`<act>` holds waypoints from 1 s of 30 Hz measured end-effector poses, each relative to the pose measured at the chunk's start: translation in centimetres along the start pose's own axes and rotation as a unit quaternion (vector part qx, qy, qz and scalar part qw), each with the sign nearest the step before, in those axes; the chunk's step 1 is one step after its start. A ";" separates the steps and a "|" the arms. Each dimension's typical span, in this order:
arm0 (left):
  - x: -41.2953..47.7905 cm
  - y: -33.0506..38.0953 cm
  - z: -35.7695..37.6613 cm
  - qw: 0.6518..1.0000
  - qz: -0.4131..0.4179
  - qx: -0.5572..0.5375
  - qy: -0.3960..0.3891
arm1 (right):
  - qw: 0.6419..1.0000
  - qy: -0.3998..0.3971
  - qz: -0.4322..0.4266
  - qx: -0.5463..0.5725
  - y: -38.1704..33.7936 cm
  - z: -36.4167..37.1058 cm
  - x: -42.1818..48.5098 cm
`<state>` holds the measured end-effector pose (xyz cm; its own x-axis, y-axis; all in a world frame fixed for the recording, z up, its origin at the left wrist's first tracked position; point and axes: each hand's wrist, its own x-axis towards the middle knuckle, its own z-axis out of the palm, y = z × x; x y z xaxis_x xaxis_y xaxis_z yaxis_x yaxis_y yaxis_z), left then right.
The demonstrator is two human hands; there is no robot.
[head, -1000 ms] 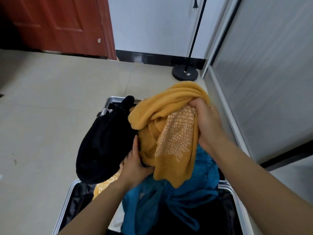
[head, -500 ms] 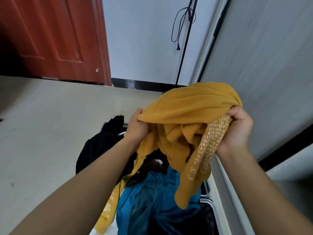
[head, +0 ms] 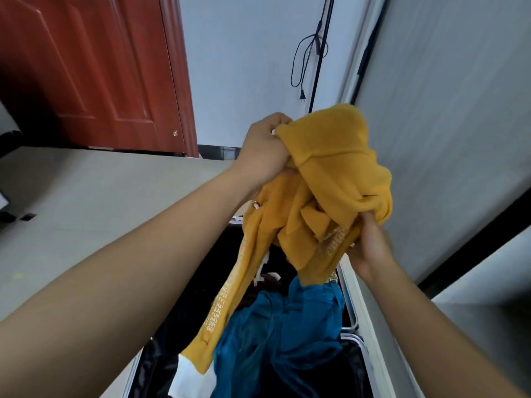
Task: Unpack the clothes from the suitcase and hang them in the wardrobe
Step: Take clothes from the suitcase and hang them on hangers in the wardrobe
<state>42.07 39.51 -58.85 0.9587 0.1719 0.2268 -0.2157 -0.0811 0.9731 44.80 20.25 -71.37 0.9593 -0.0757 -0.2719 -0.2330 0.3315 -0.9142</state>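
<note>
Fingers (head: 274, 122) of the left hand (head: 263, 152) curl round an upper fold of the yellow sweatshirt (head: 330, 168). The right hand (head: 370, 248) grips a lower bunch, its fingertips buried in cloth. Sweatshirt is crumpled and held above the open suitcase (head: 352, 326), which the frame edge cuts off. One sleeve hangs beside a teal garment (head: 287, 326); its pale lettering is illegible.

Soft, even light fills the room; the white wall (head: 244, 67) is bright and shadows are faint. Wide-angle distortion slants the door frame (head: 178, 81) near the edge; detail is slightly soft.
</note>
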 end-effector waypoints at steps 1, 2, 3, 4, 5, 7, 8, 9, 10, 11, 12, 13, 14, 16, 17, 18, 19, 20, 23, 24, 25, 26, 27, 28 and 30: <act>-0.2 0.1 0.0 1.000 -0.003 -0.006 -0.009 | 1.000 0.010 -0.005 0.011 -0.4 -0.2 -0.1; -0.4 0.6 0.1 1.000 0.000 -0.012 -0.022 | 0.999 0.016 -0.012 0.031 -1.0 -0.3 -0.4; -0.5 1.4 0.3 0.999 0.007 -0.017 -0.039 | 0.998 0.019 -0.021 0.054 -1.6 -0.4 -0.6; -0.5 2.4 0.5 0.998 0.019 -0.026 -0.055 | 0.996 0.018 -0.029 0.078 -2.4 -0.3 -0.8; -0.4 3.6 0.8 0.996 0.034 -0.041 -0.070 | 0.995 0.013 -0.034 0.091 -3.2 0.0 -1.0; -0.2 6.4 1.1 0.990 0.063 -0.081 -0.098 | 0.994 0.007 -0.045 0.095 -5.0 0.6 -1.6; -0.1 7.7 1.2 0.987 0.072 -0.095 -0.106 | 0.994 0.008 -0.053 0.094 -5.8 1.0 -2.0; 0.1 9.4 1.2 0.985 0.077 -0.106 -0.116 | 0.994 0.010 -0.053 0.095 -7.2 1.5 -2.8; 0.2 10.8 1.2 0.983 0.079 -0.106 -0.124 | 0.994 0.001 -0.047 0.100 -8.3 1.8 -3.2; 0.3 13.0 1.1 0.984 0.077 -0.100 -0.129 | 0.994 -0.005 -0.036 0.107 -10.0 2.4 -4.1; 0.4 14.7 1.0 0.985 0.074 -0.090 -0.126 | 0.993 -0.009 -0.026 0.113 -11.4 2.9 -4.6; 0.5 16.8 0.8 0.988 0.068 -0.075 -0.120 | 0.994 -0.007 -0.012 0.113 -13.2 3.4 -5.7; 0.8 19.4 0.5 0.990 0.060 -0.056 -0.114 | 0.994 -0.010 0.000 0.110 -15.4 4.1 -6.8; 1.4 24.3 -0.4 0.993 0.042 -0.014 -0.106 | 0.994 0.004 0.011 0.108 -20.0 5.7 -9.4; 1.7 26.6 -0.8 0.994 0.032 0.003 -0.101 | 0.994 0.017 0.017 0.103 -22.4 6.4 -10.6; 1.9 28.6 -1.3 0.995 0.021 0.017 -0.098 | 0.994 0.030 0.018 0.099 -24.7 7.1 -11.8; 2.3 31.8 -1.7 0.995 0.006 0.026 -0.092 | 0.995 0.039 0.017 0.089 -28.1 8.0 -13.3; 2.5 33.8 -2.2 0.996 -0.013 0.031 -0.083 | 0.995 0.044 0.015 0.083 -30.6 8.8 -14.5; 2.8 41.3 -3.7 0.995 -0.065 0.051 -0.054 | 0.995 0.063 -0.012 0.082 -39.9 11.2 -18.5; 2.9 44.0 -4.2 0.994 -0.082 0.056 -0.053 | 0.994 0.065 -0.030 0.076 -43.5 12.0 -20.0; 2.9 46.0 -4.6 0.992 -0.096 0.060 -0.056 | 0.994 0.059 -0.048 0.074 -46.5 12.9 -21.3; 2.9 47.9 -5.0 0.990 -0.109 0.064 -0.060 | 0.994 0.052 -0.068 0.065 -49.5 13.7 -22.5; 2.8 49.7 -5.4 0.989 -0.120 0.067 -0.059 | 0.994 0.042 -0.090 0.042 -52.5 14.5 -24.0; 2.7 52.2 -5.8 0.987 -0.128 0.071 -0.059 | 0.993 0.039 -0.115 0.010 -56.1 15.3 -25.7; 2.5 54.6 -6.9 0.986 -0.139 0.088 -0.039 | 0.983 0.040 -0.161 -0.082 -60.9 16.4 -28.1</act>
<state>31.38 42.30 -4.93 0.9890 0.1362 -0.0584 0.0866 -0.2107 0.9737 34.68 17.58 -3.11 0.9733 -0.2284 0.0220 0.0511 0.1222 -0.9912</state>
